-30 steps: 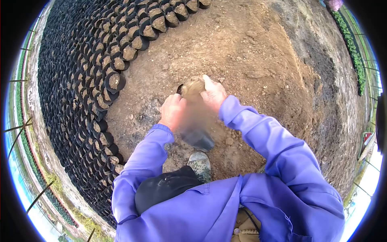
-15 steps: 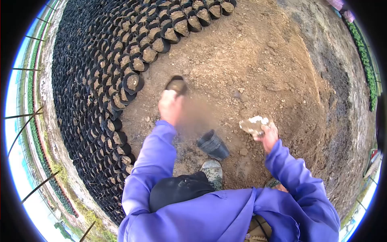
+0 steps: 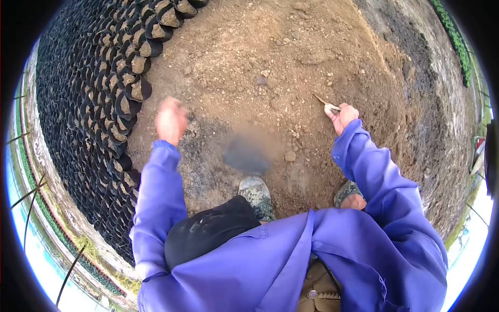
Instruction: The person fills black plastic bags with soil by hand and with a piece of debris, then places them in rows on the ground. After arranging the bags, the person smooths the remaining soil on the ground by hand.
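Soil surface: brown, loose soil mound (image 3: pixel 291 57) under and ahead of both hands.
Right hand: right hand (image 3: pixel 343 115) is closed, its grip holding a small trowel (image 3: pixel 326 104) by the handle.
Trowel position: the blade projects up and to the left from the fist; its tip sits at or just above the soil, and contact cannot be confirmed.
Left hand: left hand (image 3: pixel 170 120) is raised over the ground near the edge of the pot rows; motion blur hides the fingers, so the state of its grip cannot be determined. No object is visible in it.
Hand separation: the two hands are well apart, one on each side of the blurred patch.
Blurred object: dark object (image 3: pixel 248 154) on the soil between the hands, nearer the body than either hand; the outline is too blurred to identify.
Pot rows: black grow bags (image 3: pixel 119 78) filled with soil, packed in curved rows to the left of the left hand, touching one another.
Sleeves: purple sleeves (image 3: pixel 156 192) cover both arms.
Footwear: camouflage-pattern shoe (image 3: pixel 255 193) just below the dark object.
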The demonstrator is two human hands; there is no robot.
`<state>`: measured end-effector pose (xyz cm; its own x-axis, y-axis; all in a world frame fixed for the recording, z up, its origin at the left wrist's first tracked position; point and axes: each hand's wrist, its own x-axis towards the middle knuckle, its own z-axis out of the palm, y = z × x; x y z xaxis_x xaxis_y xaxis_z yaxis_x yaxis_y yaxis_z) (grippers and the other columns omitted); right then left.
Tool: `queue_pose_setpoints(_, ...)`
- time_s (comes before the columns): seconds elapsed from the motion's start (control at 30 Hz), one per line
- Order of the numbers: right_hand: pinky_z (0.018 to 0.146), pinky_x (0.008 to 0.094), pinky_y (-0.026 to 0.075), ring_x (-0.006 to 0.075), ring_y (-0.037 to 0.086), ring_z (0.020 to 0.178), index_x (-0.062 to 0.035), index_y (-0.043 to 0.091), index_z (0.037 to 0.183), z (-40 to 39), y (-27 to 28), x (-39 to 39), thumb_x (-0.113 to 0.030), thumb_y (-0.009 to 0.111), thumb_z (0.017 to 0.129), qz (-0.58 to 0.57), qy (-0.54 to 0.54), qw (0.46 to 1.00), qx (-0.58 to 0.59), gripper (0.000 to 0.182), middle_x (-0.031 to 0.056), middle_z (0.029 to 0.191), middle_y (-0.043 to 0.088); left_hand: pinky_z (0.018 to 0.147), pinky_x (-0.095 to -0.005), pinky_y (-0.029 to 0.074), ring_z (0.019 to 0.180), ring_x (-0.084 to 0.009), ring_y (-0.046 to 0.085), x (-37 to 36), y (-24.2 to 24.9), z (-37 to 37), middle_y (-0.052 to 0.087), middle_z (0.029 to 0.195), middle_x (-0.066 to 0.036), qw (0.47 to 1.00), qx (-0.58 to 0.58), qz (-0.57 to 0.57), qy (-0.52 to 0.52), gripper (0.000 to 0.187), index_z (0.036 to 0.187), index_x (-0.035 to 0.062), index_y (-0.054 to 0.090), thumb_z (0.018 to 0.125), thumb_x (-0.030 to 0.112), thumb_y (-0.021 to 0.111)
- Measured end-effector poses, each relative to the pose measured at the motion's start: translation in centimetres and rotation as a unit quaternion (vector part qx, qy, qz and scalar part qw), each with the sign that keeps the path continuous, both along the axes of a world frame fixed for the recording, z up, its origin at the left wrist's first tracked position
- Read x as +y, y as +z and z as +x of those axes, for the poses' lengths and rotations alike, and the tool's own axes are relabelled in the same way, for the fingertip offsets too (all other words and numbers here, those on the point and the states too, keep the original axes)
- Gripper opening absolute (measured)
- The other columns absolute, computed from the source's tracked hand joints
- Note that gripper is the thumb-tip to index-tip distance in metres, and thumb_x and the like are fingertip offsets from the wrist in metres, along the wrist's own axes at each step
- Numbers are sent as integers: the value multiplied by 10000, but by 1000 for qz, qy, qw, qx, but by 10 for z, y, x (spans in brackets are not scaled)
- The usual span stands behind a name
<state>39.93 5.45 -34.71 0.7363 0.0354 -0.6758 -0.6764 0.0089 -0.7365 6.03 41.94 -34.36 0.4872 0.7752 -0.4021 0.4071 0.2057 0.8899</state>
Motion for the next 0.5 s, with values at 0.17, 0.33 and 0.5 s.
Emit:
queue_pose_setpoints(0.17, 590, 483, 597, 422, 646, 759, 111, 397, 910, 2, -1, -9, 12, 404, 877, 25, 66, 997, 5, 105, 198, 840, 514, 674, -405, 497, 766, -238, 634, -124, 68, 13, 670, 846, -121, 925, 115, -196, -305, 273, 1076, -2, 569, 821, 94, 593)
queue_pose_setpoints(0.33, 620, 492, 601, 448, 640, 767, 146, 417, 950, -15, 27, 3, 47, 398, 861, 65, 224, 972, 8, 135, 213, 863, 528, 613, -351, 442, 617, -198, 550, -124, 64, 8, 597, 663, -125, 920, 261, 69, -285, 31, 760, 25, 620, 788, 34, 628)
queue_pose_setpoints(0.5, 625, 497, 589, 390, 642, 815, 83, 423, 1129, -38, 50, 57, 52, 439, 807, 186, 311, 932, 19, 324, 209, 976, 586, 665, -438, 464, 775, -373, 580, -102, 81, 29, 596, 818, -154, 918, 124, 337, -170, 27, 834, 61, 590, 809, 51, 593)
